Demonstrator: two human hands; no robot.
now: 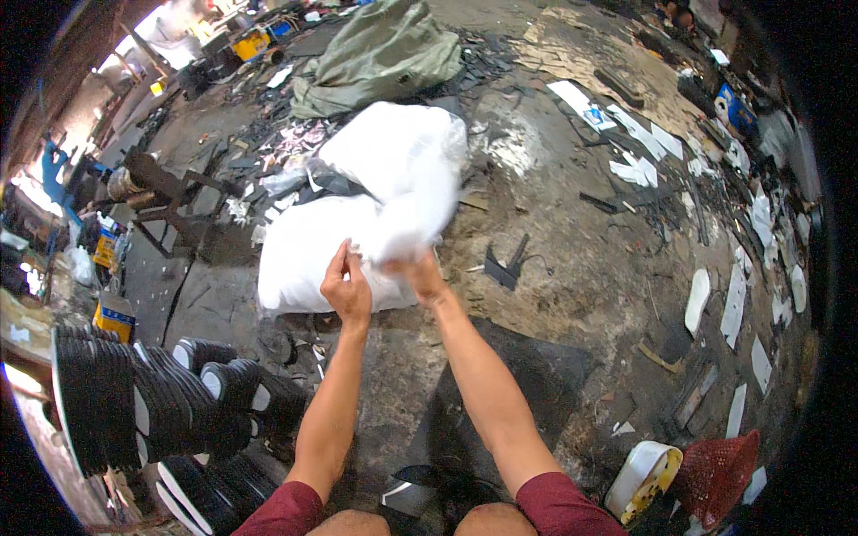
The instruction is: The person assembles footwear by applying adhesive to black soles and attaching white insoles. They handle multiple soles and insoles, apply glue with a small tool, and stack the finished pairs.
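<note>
My right hand (pixel 416 275) is smeared by motion and closed round the lower end of a white oblong piece (pixel 424 205). That piece is blurred too, so its kind cannot be made out. Close beside it, my left hand (pixel 347 290) points upward with thumb and fingertips pinched together; anything between them is too small to name. Both hands are over a plump white bag (pixel 304 255) lying on the floor. Just behind it rests another white bag (pixel 384 143), wrapped in clear plastic and partly covered by the oblong piece.
Stacked black soles (pixel 179 402) stand at the lower left. A dark metal frame (pixel 183 205) is farther left. Beyond the bags lies a grey-green sack (pixel 384 58). White offcuts (pixel 639 134) litter the right side, near a white container (pixel 642 482) and a red mesh basket (pixel 719 478).
</note>
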